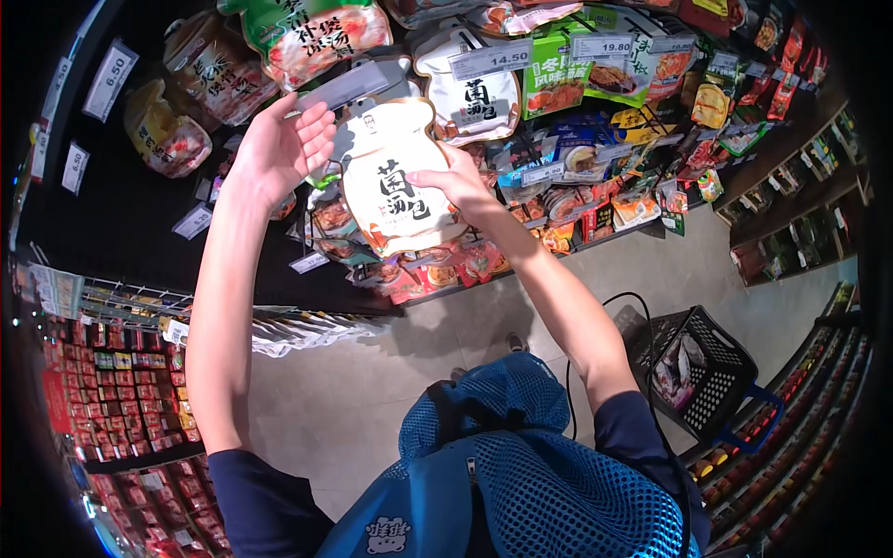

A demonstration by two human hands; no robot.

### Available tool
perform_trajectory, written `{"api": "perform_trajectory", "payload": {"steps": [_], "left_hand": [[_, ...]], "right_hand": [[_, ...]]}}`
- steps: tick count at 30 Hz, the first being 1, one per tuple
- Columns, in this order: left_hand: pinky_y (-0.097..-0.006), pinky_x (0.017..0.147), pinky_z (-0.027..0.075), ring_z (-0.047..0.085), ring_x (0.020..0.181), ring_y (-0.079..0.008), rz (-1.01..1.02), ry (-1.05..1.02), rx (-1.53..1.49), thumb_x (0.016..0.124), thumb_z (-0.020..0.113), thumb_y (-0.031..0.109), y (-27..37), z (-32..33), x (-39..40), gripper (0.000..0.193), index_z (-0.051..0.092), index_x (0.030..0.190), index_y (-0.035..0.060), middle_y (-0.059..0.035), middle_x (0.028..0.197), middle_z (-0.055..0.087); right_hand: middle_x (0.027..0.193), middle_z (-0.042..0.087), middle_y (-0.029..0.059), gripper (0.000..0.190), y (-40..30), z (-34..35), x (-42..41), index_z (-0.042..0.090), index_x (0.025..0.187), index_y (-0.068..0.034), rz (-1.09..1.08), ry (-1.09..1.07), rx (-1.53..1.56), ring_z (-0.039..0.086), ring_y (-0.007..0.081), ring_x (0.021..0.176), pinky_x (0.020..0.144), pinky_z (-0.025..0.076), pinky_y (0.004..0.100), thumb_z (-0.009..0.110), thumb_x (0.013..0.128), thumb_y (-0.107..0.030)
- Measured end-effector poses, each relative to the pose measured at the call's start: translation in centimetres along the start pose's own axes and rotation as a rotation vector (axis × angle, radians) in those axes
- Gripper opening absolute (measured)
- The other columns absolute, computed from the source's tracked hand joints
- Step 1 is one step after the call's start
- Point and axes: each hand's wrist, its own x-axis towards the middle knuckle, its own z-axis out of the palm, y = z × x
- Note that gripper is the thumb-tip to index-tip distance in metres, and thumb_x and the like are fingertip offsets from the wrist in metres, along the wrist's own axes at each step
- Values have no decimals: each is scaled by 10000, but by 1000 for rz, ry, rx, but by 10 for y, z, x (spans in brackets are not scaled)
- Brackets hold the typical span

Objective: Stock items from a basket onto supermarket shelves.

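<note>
A white soup-ingredient pouch (398,188), shaped like a pot with a gold edge and dark characters, is in my right hand (457,178). The thumb lies on its front and the fingers are behind its right edge. My left hand (293,143) is raised at the pouch's upper left, palm turned up and fingers apart, by a clear price-tag holder (345,85). A similar white pouch (478,94) hangs just behind, at the upper right. Above my left hand hangs a green and white pouch (317,35), and brown soup pouches (216,70) hang at the upper left.
Packaged foods hang from hooks with price tags (603,47) ahead. A black shopping basket (704,373) with a blue handle and a package inside stands on the grey floor (314,432) at the right. Red packets (132,397) fill racks at the left. Low shelves (802,202) stand at the right.
</note>
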Motion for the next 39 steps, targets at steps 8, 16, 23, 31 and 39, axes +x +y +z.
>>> {"api": "perform_trajectory", "payload": {"steps": [8,16,23,31,39], "left_hand": [[-314,766,523,630,832,-189,44,17,-33,979,402,335,-8,2,0,386,579,1026,-4,-91,926,647],[-307,764,512,620,829,-171,135,110,-15,968,417,363,-21,12,0,387,576,1015,13,-67,904,638],[-306,794,483,598,844,-167,188,167,1,960,414,381,-27,11,2,405,578,1013,15,-69,939,626],[-363,922,377,536,991,-183,618,319,228,953,212,437,-88,-4,20,530,573,951,49,-81,1007,614],[-370,1067,282,431,1237,-266,624,362,620,843,358,111,-132,-37,90,485,421,1304,-27,-185,1296,486]], "right_hand": [[958,669,79,395,1,2,10,593,1066,45,21,3,-43,615,125,863,805,481,268,737,718,-72],[967,673,79,392,8,-1,10,594,1082,35,13,37,-54,619,115,860,792,488,263,733,735,-82],[954,664,78,368,-1,6,8,600,1045,51,8,33,-6,614,125,860,799,482,272,731,712,-34],[963,668,92,388,7,-16,37,593,1053,49,-97,0,-178,625,144,868,801,493,285,737,706,-52],[1051,646,162,561,25,-30,79,564,1103,70,-119,61,-521,620,205,943,838,492,316,828,632,-85]]}}
